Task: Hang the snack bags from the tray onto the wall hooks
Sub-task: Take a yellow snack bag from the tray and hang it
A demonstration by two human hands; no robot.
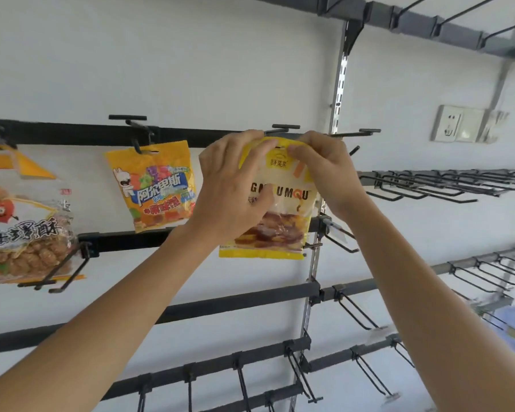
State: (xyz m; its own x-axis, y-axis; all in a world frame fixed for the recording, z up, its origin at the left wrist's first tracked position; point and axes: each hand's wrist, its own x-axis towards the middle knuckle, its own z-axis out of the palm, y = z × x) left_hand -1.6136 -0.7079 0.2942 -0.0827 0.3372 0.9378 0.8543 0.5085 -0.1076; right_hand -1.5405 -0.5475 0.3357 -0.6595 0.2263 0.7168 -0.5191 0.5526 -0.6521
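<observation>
— Up at the top black rail (191,135), both hands have the yellow snack bag (275,209) by its header. What's the grip like?

— The left hand (232,185) is clamped on the bag's upper left, thumb across the front. The right hand (324,171) pinches the top right corner, thumb in front and fingers behind. Both are closed on the bag, so it hangs flat against the wall, its top edge just under the T-ended hook (284,127).

— Is it on the hook yet?

— I'd say not. A dark slot shows at the header between the two thumbs, and the hook's bar sits above and slightly behind it. Whether the tip has entered the slot, I can't tell.

— So how should this be done well?

— Keep the header stretched taut between the hands so the slot stays open, lift until the slot is level with the hook's end, then tilt the bag past the crossbar and slide it back toward the rail. Let go only once the weight is on the wire.

— Anything to watch?

— The gummy bag (152,185) hangs on the next hook to the left, near the left hand, so a wide elbow could knock it. The big bag (21,227) further left is well apart. The tray isn't in view.
</observation>
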